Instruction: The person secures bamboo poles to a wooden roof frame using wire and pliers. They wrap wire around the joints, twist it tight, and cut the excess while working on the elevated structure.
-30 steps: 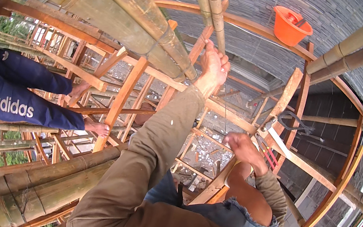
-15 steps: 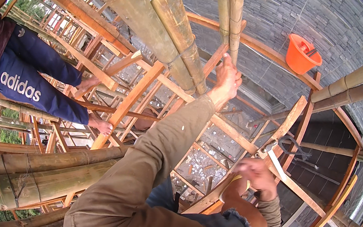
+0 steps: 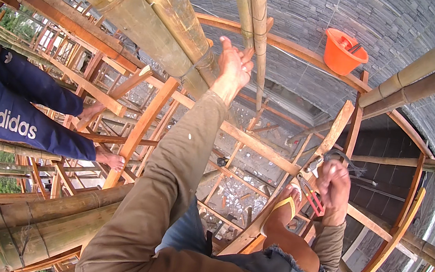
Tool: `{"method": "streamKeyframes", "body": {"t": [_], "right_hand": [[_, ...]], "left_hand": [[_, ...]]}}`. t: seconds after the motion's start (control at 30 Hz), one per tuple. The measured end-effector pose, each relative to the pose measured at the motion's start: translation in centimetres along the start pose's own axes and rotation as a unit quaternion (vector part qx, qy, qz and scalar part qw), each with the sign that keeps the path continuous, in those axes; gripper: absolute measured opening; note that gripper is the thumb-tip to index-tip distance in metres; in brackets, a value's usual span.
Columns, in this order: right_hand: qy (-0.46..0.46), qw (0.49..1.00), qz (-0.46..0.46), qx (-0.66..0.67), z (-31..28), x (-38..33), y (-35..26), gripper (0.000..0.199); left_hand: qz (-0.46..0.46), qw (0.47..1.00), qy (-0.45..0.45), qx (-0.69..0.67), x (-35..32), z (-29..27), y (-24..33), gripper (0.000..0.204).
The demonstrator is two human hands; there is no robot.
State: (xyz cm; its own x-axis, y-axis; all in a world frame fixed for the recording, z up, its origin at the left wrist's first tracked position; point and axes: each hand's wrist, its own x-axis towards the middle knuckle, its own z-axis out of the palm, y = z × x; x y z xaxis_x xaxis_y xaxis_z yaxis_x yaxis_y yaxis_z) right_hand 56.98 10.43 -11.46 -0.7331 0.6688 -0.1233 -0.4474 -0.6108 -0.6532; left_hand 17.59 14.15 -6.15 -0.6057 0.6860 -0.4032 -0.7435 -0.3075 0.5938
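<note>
Head view: we are clenching red-handled pliers point(image 3: 310, 195) in our right hand point(image 3: 335, 183), just right of our sandalled foot point(image 3: 284, 203). Farther up, our left hand point(image 3: 234, 67) is opening off the thin bamboo poles point(image 3: 255, 22) it gripped earlier.

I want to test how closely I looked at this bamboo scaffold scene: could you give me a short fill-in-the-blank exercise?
1. The left hand reaches up to a pair of thin ____ poles.
2. The bucket on the curved beam is ____.
3. The right hand holds pliers with ____ handles.
4. The sandal strap is ____.

Missing words: bamboo; orange; red; yellow
</note>
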Motion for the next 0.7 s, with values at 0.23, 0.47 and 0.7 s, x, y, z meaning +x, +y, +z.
{"method": "streamKeyframes", "body": {"t": [0.23, 0.47, 0.7], "right_hand": [[-0.143, 0.828, -0.005, -0.543, 1.6, 0.3, 4.1, 0.021], [-0.07, 0.849, 0.054, -0.522, 4.0, -0.2, -1.9, 0.027], [0.044, 0.713, -0.215, -0.666, 6.9, 3.9, -0.8, 0.026]], "left_hand": [[0.071, 0.992, -0.084, 0.055, -0.5, 2.7, 1.5, 0.051], [0.094, 0.985, -0.072, 0.129, -2.2, 2.3, 2.7, 0.051], [0.133, 0.973, -0.176, 0.064, -3.9, 7.5, 6.9, 0.051]]}}
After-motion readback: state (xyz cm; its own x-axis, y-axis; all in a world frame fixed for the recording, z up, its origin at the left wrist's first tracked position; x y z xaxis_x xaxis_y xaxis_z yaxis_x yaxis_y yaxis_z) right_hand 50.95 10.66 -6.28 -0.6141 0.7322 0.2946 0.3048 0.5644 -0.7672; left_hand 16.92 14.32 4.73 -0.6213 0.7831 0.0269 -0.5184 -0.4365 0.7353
